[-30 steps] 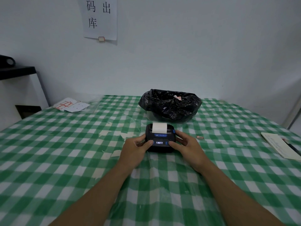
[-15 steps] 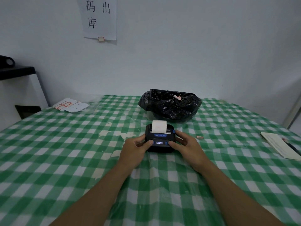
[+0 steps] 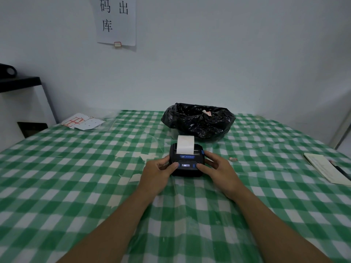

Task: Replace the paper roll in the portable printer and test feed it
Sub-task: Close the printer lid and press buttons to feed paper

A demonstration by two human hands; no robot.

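Note:
A small black portable printer (image 3: 187, 158) with blue buttons and a lit display stands on the green checked tablecloth (image 3: 76, 177) in the middle of the table. A strip of white paper (image 3: 185, 144) sticks up out of its slot. My left hand (image 3: 156, 172) grips the printer's left side, thumb on the front panel at the left. My right hand (image 3: 218, 168) holds the right side, thumb on the front panel at the right.
A bin lined with a black bag (image 3: 198, 121) stands right behind the printer. Loose sheets (image 3: 82, 121) lie at the far left, a notebook (image 3: 326, 168) at the right edge. A small scrap (image 3: 233, 159) lies right of my hand. A white cabinet (image 3: 20, 103) stands at left.
The white paper strip has fed further out of the printer and stands taller. Both hands stay on the printer in the same place.

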